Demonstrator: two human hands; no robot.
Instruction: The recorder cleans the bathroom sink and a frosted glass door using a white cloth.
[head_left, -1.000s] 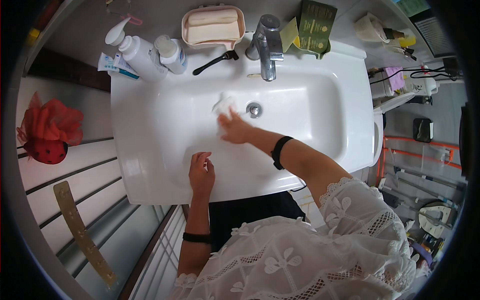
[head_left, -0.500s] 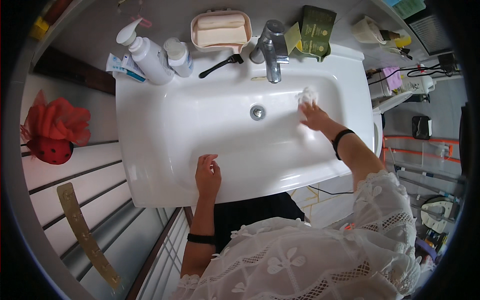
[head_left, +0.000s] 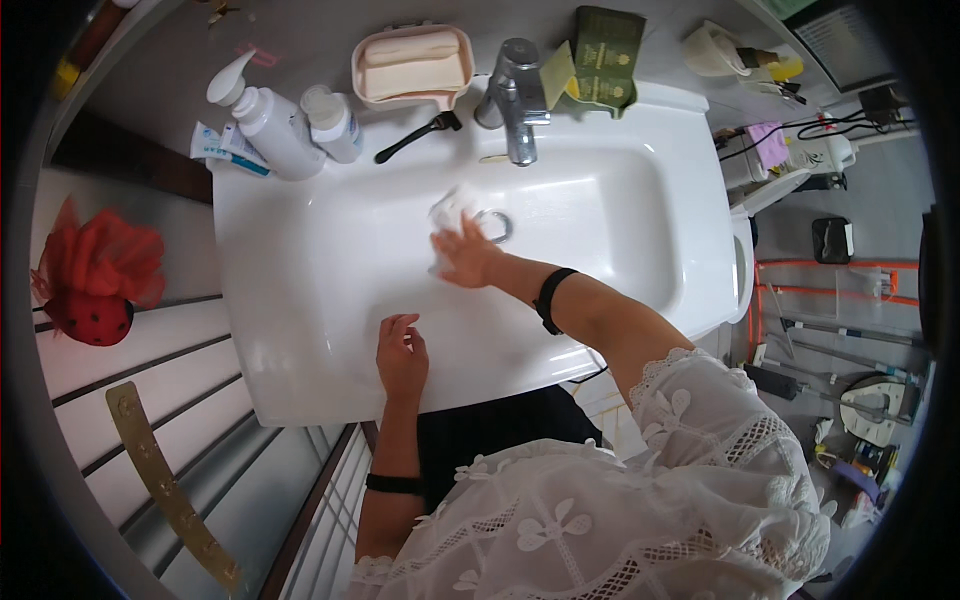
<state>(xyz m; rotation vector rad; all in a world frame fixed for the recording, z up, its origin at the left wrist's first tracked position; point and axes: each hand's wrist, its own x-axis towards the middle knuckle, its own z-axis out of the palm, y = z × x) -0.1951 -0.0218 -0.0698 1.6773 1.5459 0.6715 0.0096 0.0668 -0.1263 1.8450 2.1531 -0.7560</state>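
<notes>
My right hand [head_left: 468,254] presses a white crumpled cloth or tissue [head_left: 454,206] against the basin floor, just left of the drain [head_left: 497,225]. Its fingers spread over the white wad and hold it; motion blurs the edges. Around it is the wide white washbasin [head_left: 590,250]. My left hand [head_left: 402,358] is at the basin's near side, fingers loosely curled and apart, with nothing in it. A chrome faucet [head_left: 518,100] stands at the back rim, beyond my right hand.
Along the back rim are a white pump bottle [head_left: 270,130], a smaller white bottle [head_left: 332,125], toothpaste tubes [head_left: 228,148], a black razor [head_left: 418,136], a pink soap dish [head_left: 360,82] and a green packet [head_left: 605,60]. A red mesh flower [head_left: 105,262] hangs at left.
My right hand has swept the white wad leftward, from the basin's right side to beside the drain. My left hand stays by the near edge. The view has shifted slightly.
</notes>
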